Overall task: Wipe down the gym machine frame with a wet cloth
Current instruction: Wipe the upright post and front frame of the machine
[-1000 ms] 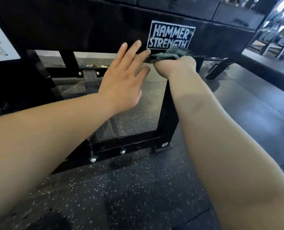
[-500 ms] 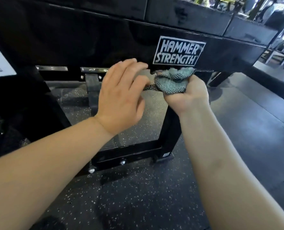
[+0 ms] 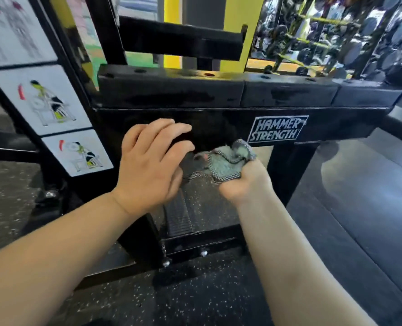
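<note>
Both hands now sit lower, mid-frame: right hand (image 3: 242, 184) grips the bunched cloth (image 3: 226, 164), left hand (image 3: 150, 168) curls beside it, hold unclear. Likely regathering the cloth; next it needs pressing flat on the frame (image 3: 336, 123).

Gym: black machine frame (image 3: 336, 123), weight rack (image 3: 308, 41), speckled rubber floor (image 3: 195, 290), exercise placards (image 3: 47, 100).

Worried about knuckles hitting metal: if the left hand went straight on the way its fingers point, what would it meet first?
Probably the black crossbeam just ahead of the left hand; the cloth sits below that line, though depth is unclear.
</note>
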